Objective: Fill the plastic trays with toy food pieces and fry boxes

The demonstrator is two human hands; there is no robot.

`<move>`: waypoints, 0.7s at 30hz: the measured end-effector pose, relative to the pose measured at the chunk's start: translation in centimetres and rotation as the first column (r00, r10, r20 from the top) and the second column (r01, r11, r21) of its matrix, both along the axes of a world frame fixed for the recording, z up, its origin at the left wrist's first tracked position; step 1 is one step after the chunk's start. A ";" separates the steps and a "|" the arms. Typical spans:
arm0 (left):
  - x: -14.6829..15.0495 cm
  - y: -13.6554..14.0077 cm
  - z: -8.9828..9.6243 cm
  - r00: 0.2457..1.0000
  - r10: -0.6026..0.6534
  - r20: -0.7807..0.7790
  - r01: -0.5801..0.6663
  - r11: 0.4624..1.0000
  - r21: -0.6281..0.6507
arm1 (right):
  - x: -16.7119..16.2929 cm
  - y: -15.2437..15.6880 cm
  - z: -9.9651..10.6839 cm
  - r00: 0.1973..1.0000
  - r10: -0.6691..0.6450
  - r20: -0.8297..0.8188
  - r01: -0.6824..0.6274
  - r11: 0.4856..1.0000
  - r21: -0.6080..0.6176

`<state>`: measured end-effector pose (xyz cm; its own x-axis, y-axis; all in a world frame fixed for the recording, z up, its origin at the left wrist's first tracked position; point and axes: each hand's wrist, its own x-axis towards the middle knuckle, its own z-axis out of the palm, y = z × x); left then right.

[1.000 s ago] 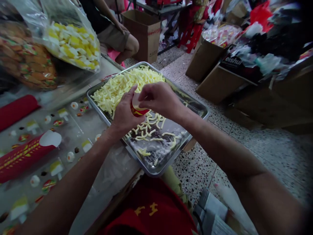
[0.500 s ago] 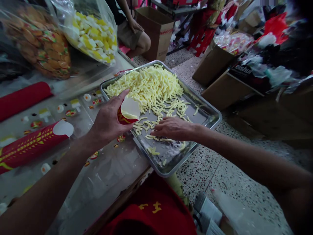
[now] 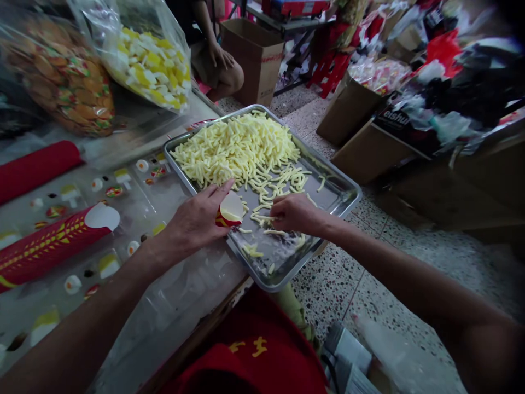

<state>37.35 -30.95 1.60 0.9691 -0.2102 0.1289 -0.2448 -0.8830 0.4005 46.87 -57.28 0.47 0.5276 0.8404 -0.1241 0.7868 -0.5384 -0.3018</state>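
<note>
My left hand (image 3: 200, 213) is wrapped round a small red fry carton (image 3: 230, 209) with a white inside, tilted over the left rim of the metal tray (image 3: 340, 205). Down in the tray, my right hand (image 3: 293, 212) has its fingers curled together on a few pale yellow fry-shaped sticks (image 3: 262, 216); its fingertips are partly hidden. A large heap of the same sticks (image 3: 241, 142) fills the tray's far side, with loose ones scattered nearer. What is inside the carton is mostly out of sight.
Stacks of nested red cartons (image 3: 53, 243) lie on the plastic-covered table (image 3: 172, 312). Behind them stand a bag of burger-like pieces (image 3: 69, 82) and a bag of yellow-and-white pieces (image 3: 153, 65). Cardboard boxes (image 3: 256, 60) stand on the floor; a seated person's hand (image 3: 220, 54) shows beyond.
My left hand has moved right and down with the carton, now closer to my right hand. The right hand's fingers have gone from stretched out to curled in on the sticks.
</note>
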 end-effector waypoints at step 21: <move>2.4 -8.1 -2.3 0.974 0.190 -0.123 -0.223 0.905 -0.362 | -0.6 2.9 -0.5 0.484 -0.220 -0.847 0.870 0.219 0.441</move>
<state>39.76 -39.10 -0.74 0.9962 0.0431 0.0756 -0.0246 -0.6935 0.7200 46.26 -54.40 0.01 0.9759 0.1864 -0.1133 -0.1145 -0.0042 -0.9934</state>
